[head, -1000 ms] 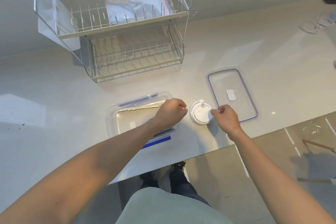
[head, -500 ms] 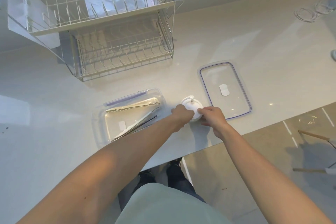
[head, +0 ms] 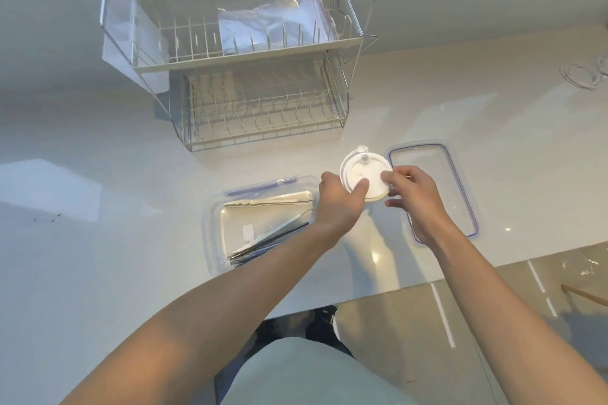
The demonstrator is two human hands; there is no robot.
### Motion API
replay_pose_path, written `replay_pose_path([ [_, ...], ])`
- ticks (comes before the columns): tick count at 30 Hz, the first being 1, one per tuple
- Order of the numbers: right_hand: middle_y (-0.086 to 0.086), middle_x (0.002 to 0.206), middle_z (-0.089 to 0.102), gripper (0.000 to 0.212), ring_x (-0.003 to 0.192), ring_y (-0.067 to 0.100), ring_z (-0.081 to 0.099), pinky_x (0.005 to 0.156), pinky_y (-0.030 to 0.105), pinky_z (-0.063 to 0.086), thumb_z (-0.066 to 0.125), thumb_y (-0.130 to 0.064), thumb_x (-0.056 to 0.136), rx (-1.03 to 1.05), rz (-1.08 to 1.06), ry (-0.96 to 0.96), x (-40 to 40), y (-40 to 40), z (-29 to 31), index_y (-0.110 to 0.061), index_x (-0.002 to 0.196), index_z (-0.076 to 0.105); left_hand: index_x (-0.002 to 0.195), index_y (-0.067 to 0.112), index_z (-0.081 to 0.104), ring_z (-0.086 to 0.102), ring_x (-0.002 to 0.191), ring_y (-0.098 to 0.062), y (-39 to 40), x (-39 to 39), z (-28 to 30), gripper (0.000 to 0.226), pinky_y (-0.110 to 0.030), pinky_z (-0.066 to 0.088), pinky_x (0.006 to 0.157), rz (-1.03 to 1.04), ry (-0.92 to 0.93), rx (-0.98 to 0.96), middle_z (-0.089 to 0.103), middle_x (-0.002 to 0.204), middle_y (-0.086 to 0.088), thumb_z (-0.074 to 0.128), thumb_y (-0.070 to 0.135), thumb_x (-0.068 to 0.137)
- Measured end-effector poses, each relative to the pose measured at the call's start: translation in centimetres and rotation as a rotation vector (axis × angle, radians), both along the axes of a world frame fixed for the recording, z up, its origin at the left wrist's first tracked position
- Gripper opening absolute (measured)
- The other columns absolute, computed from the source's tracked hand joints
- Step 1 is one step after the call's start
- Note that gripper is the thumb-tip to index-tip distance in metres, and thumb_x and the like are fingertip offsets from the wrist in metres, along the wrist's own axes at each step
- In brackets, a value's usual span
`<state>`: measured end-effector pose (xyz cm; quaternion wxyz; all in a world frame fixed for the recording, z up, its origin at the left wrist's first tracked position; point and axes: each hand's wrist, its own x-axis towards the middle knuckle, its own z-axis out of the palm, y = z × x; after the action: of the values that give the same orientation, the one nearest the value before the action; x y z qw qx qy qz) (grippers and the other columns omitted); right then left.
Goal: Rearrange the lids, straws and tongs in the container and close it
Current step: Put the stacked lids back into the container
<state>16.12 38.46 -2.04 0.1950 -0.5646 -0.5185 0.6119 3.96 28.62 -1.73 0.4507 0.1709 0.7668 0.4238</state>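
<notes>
- Both hands hold the white round lids [head: 363, 176] between the container [head: 263, 223] and its flat cover [head: 460, 187].
- Left hand [head: 339, 204] fingers grasp the lids' left edge; right hand [head: 414, 194] fingers pinch the right edge.
- Tongs [head: 263, 202] and straws [head: 269, 240] lie inside the container on the table [head: 98, 256].

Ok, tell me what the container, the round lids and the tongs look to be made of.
Container: clear plastic, glossy; the counter shows through its walls, and it has a purple clip.
Round lids: white plastic, matte, probably thin moulded; a spout nub shows at the rim.
Tongs: likely metal, given the pale silvery sheen, though glare leaves it open.
</notes>
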Motion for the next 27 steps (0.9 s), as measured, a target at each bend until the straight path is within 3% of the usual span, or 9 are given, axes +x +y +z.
replay_pose_path([
  [3,0.004,0.095,0.069,0.030,0.079,0.017,0.063,0.071,0.036,0.056,0.074,-0.025,0.092,0.029,0.138,0.023,-3.8,-1.4,1.3,-0.007,0.116,0.068,0.105,0.015,0.050,0.069,0.098,-0.028,-3.0,-3.8,0.8,0.044,-0.050,0.056,0.089,0.137,0.002,0.035,0.066,0.106,-0.008,0.063,0.053,0.086],
  [8,0.007,0.101,0.075,0.030,0.078,0.016,0.067,0.063,0.031,0.055,0.075,-0.027,0.091,0.016,0.405,-0.041,-9.5,-5.4,0.7,-0.013,0.117,0.069,0.107,0.006,0.062,0.063,0.084,-0.021,-9.5,-8.9,-0.3,0.035,-0.032,0.049,0.070,0.265,0.009,-0.017,0.069,0.095,-0.008,0.065,0.038,0.092],
  [11,0.011,0.104,0.074,0.028,0.077,0.018,0.067,0.060,0.030,0.057,0.075,-0.025,0.092,-0.032,0.503,-0.070,-11.8,-8.2,-0.9,-0.012,0.115,0.069,0.097,0.008,0.066,0.063,0.081,-0.022,-12.9,-9.7,-1.5,0.025,-0.038,0.054,0.076,0.329,-0.030,-0.054,0.068,0.085,-0.005,0.062,0.032,0.094],
  [14,0.010,0.107,0.072,0.029,0.080,0.019,0.067,0.065,0.034,0.063,0.073,-0.026,0.092,-0.047,0.588,-0.145,-13.2,-10.2,-2.8,-0.012,0.117,0.069,0.108,0.013,0.065,0.064,0.092,-0.023,-15.2,-9.8,-2.8,0.021,-0.040,0.055,0.084,0.346,-0.089,-0.128,0.068,0.095,-0.004,0.056,0.028,0.096],
  [17,0.011,0.107,0.072,0.032,0.083,0.022,0.070,0.079,0.051,0.065,0.072,-0.027,0.092,-0.074,0.626,-0.193,-14.3,-11.4,-4.4,-0.013,0.120,0.068,0.126,0.010,0.060,0.062,0.096,-0.023,-15.9,-9.9,-3.8,0.036,-0.030,0.050,0.068,0.366,-0.124,-0.178,0.067,0.111,-0.007,0.056,0.025,0.093],
  [20,0.013,0.103,0.074,0.024,0.080,0.021,0.069,0.088,0.051,0.063,0.067,-0.026,0.094,-0.038,0.667,-0.234,-15.3,-12.0,-5.3,-0.011,0.112,0.072,0.135,0.009,0.052,0.060,0.103,-0.026,-15.8,-9.9,-4.3,0.047,-0.030,0.044,0.067,0.405,-0.169,-0.230,0.059,0.126,-0.011,0.056,0.030,0.093],
  [22,0.016,0.099,0.075,0.024,0.076,0.019,0.067,0.087,0.050,0.061,0.065,-0.024,0.094,-0.041,0.683,-0.237,-15.9,-12.3,-5.7,-0.007,0.109,0.074,0.140,0.008,0.045,0.058,0.110,-0.028,-15.6,-9.9,-4.7,0.054,-0.031,0.044,0.073,0.427,-0.181,-0.251,0.053,0.134,-0.011,0.057,0.033,0.093],
  [24,0.013,0.090,0.071,0.023,0.073,0.020,0.064,0.078,0.047,0.062,0.064,-0.020,0.094,-0.071,0.688,-0.229,-16.5,-12.7,-5.9,-0.005,0.107,0.074,0.142,0.008,0.041,0.056,0.112,-0.027,-15.7,-9.9,-5.0,0.056,-0.030,0.043,0.070,0.449,-0.197,-0.251,0.052,0.136,-0.011,0.057,0.033,0.094],
  [27,0.012,0.082,0.064,0.023,0.069,0.023,0.057,0.066,0.038,0.050,0.061,-0.016,0.094,-0.098,0.688,-0.237,-17.3,-13.3,-6.1,0.000,0.105,0.074,0.142,0.007,0.040,0.056,0.112,-0.026,-15.7,-10.0,-5.3,0.056,-0.027,0.040,0.064,0.463,-0.217,-0.251,0.053,0.137,-0.011,0.057,0.032,0.095],
])
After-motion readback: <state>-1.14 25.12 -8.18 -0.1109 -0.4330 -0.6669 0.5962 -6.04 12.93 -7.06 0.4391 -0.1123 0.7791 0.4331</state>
